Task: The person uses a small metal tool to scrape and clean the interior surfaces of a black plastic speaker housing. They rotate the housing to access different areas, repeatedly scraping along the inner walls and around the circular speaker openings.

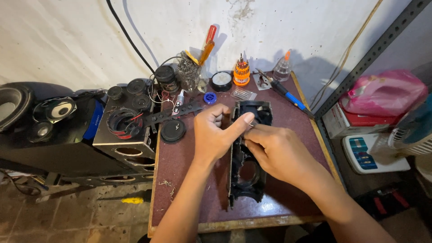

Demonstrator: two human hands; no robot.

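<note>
A long black plastic speaker housing (246,180) with round openings lies lengthwise on the maroon table top (180,180). My left hand (215,135) rests on the housing's left edge, its thumb stretched across to the upper middle. My right hand (276,150) lies over the housing's right side, fingertips pinched on a small metal part next to my left thumb. What exactly the fingers pinch is too small to tell.
At the table's back stand a blue-handled soldering iron (285,93), an orange screwdriver-bit set (241,72), a small clear bottle (282,68) and a jar with tools (191,72). Loose speaker drivers (173,130) and black speaker boxes (121,135) crowd the left. A metal shelf (373,49) with a pink bag (384,92) is at right.
</note>
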